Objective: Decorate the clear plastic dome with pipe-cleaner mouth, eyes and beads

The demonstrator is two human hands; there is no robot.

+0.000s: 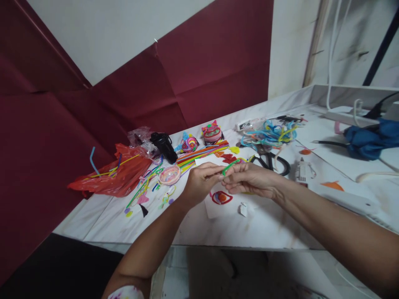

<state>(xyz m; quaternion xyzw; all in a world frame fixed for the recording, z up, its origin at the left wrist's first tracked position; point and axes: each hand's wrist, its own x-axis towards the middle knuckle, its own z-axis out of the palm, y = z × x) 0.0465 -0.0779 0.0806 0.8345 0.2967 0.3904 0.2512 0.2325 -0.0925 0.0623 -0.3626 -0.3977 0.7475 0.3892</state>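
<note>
Both hands meet above the table's middle, pinching a green pipe cleaner [231, 166] between them. My left hand [201, 182] grips its left end with thumb and forefinger. My right hand [252, 179] has its fingers closed on the other part, and some of the strand is hidden behind them. Just below the hands lies a white sheet of paper [213, 211] with a red eye-shaped outline [222, 197] around an orange centre. A crumpled white scrap [243, 209] sits to its right. Behind the hands is a bundle of colourful pipe cleaners [202, 155].
Black-handled scissors [282, 165] lie behind my right hand, near a glue gun [301, 172]. A red plastic bag [124, 174], a pink round ring [169, 175] and loose pieces occupy the left. Two colourful crafted figures [212, 133] stand at the back; a blue cloth bundle [368, 141] is right.
</note>
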